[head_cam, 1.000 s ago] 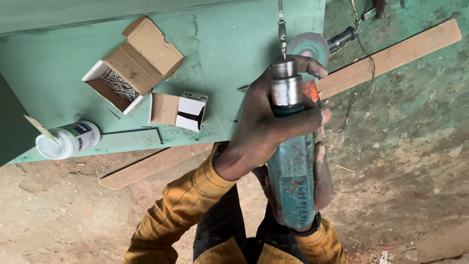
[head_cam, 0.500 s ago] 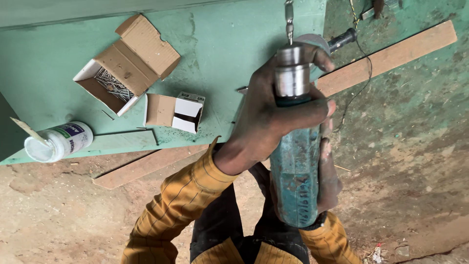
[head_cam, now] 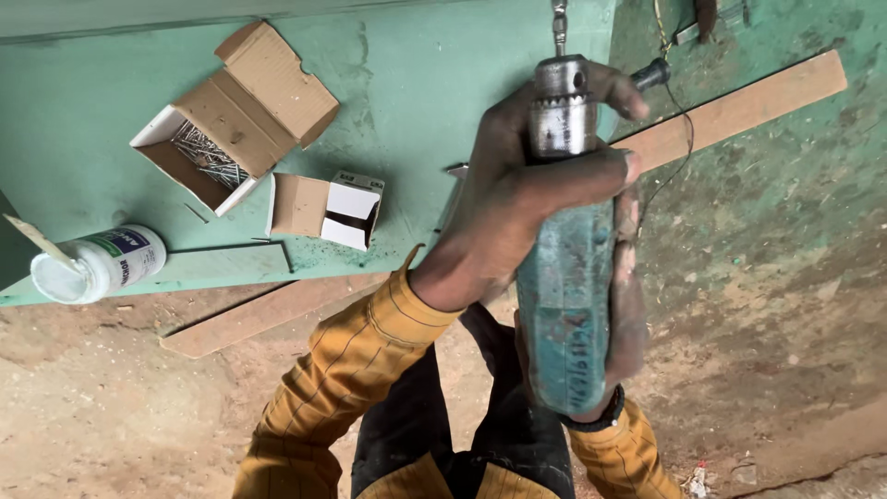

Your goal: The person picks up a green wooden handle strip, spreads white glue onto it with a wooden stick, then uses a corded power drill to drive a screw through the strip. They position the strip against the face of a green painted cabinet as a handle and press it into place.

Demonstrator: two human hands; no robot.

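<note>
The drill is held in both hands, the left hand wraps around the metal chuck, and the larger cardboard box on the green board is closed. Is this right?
Not quite. In the head view the larger cardboard box is open, with nails showing inside. The rest holds: both hands hold the drill, the left hand around the chuck.

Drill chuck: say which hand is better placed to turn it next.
Probably the left hand: its fingers already wrap the metal chuck. The right hand is lower, gripping the teal drill body and steadying it.
</note>
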